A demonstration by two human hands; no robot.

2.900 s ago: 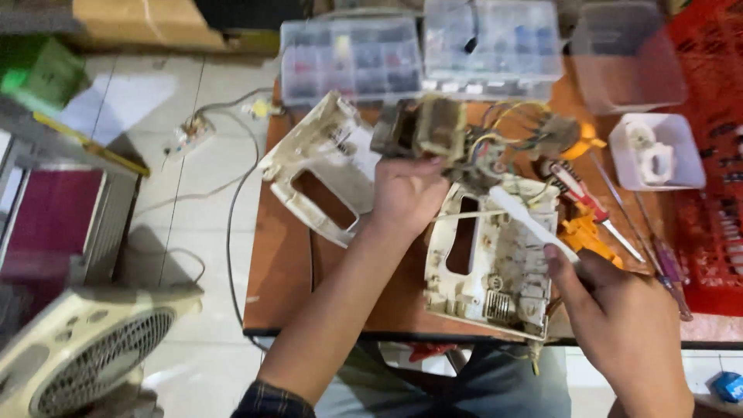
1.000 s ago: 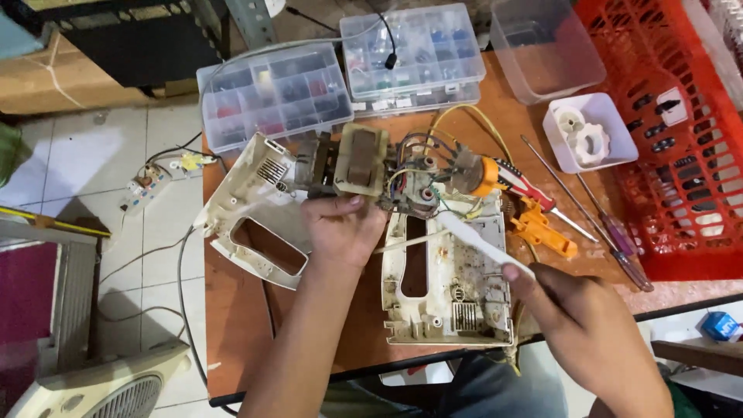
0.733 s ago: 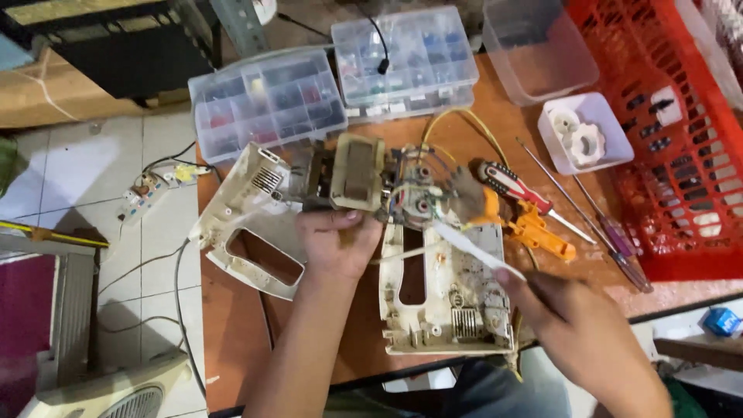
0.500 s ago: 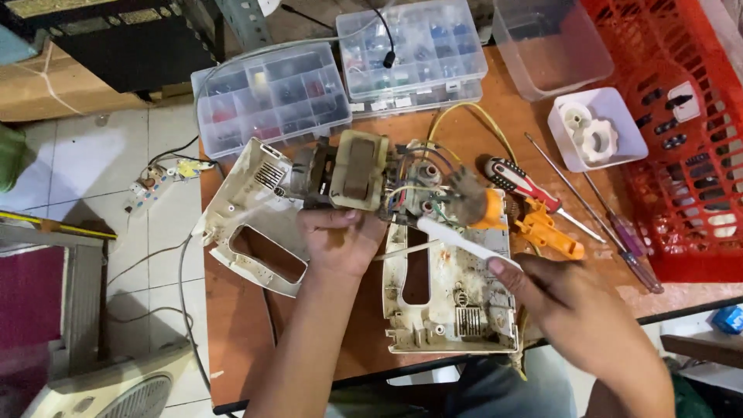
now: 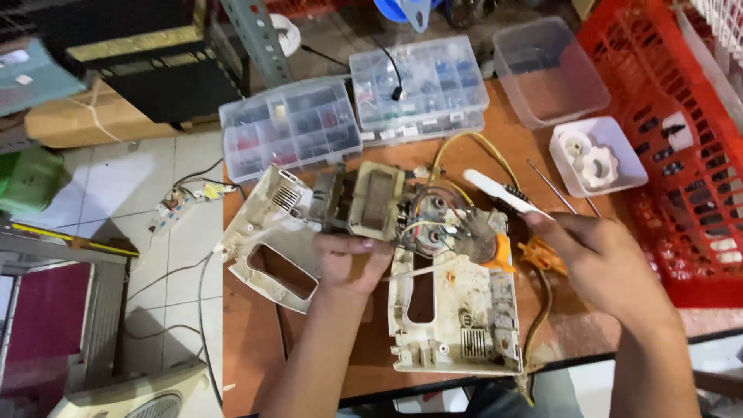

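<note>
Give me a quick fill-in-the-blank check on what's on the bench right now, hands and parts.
1. The left hand grips the motor block from ____.
2. The right hand holds a ____ flat tool pointed at the wiring.
3. The two white knobs lie in a small ____ tray.
4. The two clear compartment boxes sit at the ____ edge of the table.

Missing words: below; white; white; far

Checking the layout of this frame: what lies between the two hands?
In the head view, the wired motor assembly, over the white housing half, lies between the left hand and right hand.
</note>
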